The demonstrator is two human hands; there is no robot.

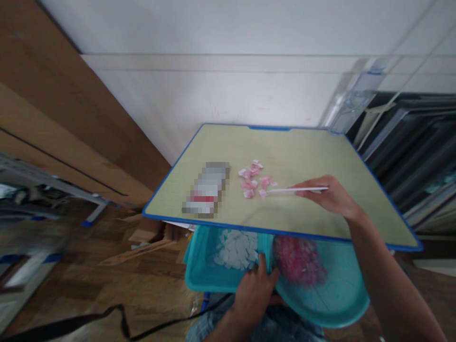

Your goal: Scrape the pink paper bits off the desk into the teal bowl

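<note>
My right hand [329, 194], above the board, has its fingers closed round a slim white stick-like tool [281, 190]; I cannot tell whether it is tweezers. The tool's tip meets a small pink-and-white piece [263, 194] on the yellow-green folding table [306, 156]. Several similar pieces [249, 184] lie in a loose cluster to its left. Below the table edge, my left hand [254, 289] grips the rim where a teal tray [210, 286] and a round teal basin [338, 323] meet. White flakes [237, 249] fill part of the tray; a clear bag of pinkish-red pieces [299, 261] rests in the basin.
A phone-like slab [206, 190], blurred out, lies on the table's left side. A clear plastic bottle [356, 102] stands behind the far right corner. White wall [231, 90] backs the table, with brown cardboard [89, 118] at left and dark stacked panels [420, 133] at right.
</note>
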